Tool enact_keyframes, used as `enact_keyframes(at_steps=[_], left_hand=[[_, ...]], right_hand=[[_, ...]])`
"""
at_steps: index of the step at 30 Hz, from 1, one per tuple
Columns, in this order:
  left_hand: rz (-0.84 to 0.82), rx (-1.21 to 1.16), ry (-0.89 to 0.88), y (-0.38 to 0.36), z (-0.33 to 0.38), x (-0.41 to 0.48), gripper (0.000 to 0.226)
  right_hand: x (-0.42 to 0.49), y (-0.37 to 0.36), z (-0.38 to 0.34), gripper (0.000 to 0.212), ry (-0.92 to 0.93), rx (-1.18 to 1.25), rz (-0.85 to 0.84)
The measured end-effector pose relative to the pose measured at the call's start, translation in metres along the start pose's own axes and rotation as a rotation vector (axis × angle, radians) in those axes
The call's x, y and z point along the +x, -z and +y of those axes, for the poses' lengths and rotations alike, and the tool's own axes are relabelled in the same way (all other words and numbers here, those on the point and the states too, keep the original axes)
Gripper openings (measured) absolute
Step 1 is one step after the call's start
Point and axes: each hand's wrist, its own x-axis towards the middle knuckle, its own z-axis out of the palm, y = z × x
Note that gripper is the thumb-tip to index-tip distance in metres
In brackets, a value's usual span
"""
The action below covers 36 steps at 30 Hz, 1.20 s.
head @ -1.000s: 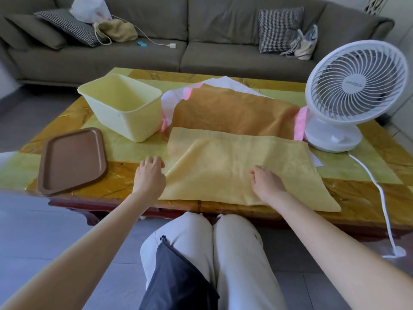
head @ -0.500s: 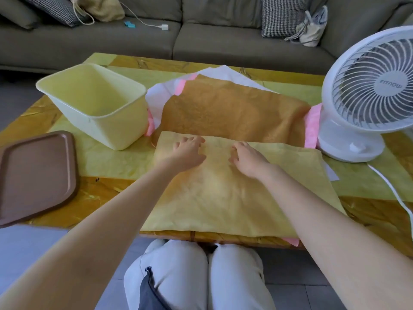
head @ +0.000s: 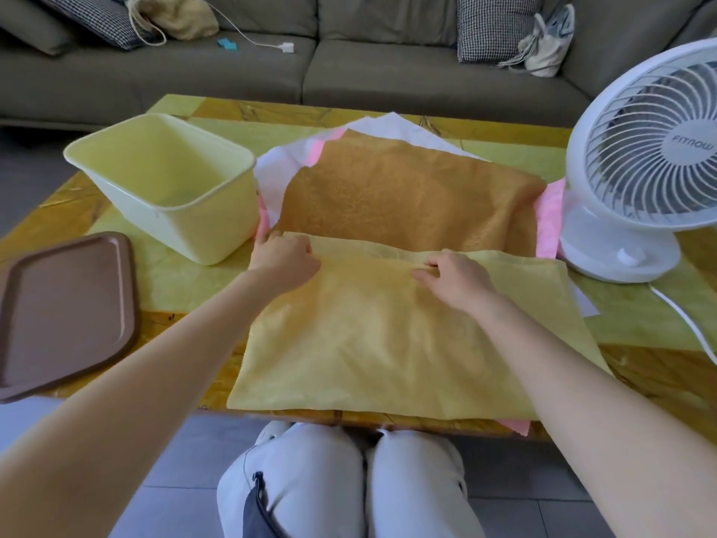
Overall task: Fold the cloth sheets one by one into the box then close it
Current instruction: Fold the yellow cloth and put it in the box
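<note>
1. Head view, hands: left hand (head: 285,253) is curled over the far-left corner of the yellow cloth (head: 388,343), gripping it. Right hand (head: 456,275) pinches the same far edge near its middle, with a small ridge of fabric raised at the fingers.
2. Yellow cloth lies flat on the near side of the table (head: 174,281), its near edge at the table lip. Far edge overlaps the orange cloth (head: 407,196). A pink sheet (head: 549,215) and a white sheet (head: 388,128) poke out beneath.
3. Handling, my read: light, thin, limp. It will sag between grips and slide over the sheet below. Best held at corners or along one edge, hands spread. Right hand sits short of the far-right corner, so that side may droop.
4. Box (head: 167,180) is open, just left of the left hand, no cloth seen inside. Brown lid (head: 66,308) sits near-left, apart from the box.
5. Fan (head: 644,149) is on the right, close to the cloths. Can't tell if it's running.
</note>
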Motion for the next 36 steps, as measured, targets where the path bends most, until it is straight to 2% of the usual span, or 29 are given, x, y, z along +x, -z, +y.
enact_keyframes(at_steps=[4, 11, 15, 26, 29, 33, 36], left_hand=[[-0.001, 0.032, 0.065, 0.005, -0.017, 0.004, 0.026], [0.2, -0.088, 0.042, 0.001, -0.013, 0.021, 0.022], [0.26, -0.042, 0.025, -0.003, -0.009, 0.034, 0.021], [0.315, 0.083, 0.054, -0.01, -0.006, 0.046, 0.021], [0.278, 0.126, 0.071, -0.005, 0.0, 0.043, 0.019], [0.269, 0.135, 0.044, -0.001, 0.016, 0.028, 0.03], [0.227, -0.074, -0.16, -0.007, 0.039, 0.003, 0.026]], right_hand=[[0.008, 0.001, 0.006, 0.033, -0.101, 0.039, 0.066], [0.023, 0.0, 0.002, 0.027, -0.203, 0.002, 0.167], [0.03, -0.003, 0.0, 0.024, -0.219, -0.025, 0.178], [0.035, -0.01, 0.001, 0.021, -0.209, -0.057, 0.25], [0.032, -0.005, 0.0, 0.02, -0.207, -0.018, 0.266], [0.018, -0.007, -0.01, 0.039, -0.078, 0.074, 0.209], [-0.013, -0.015, -0.024, 0.044, 0.097, 0.169, 0.162]])
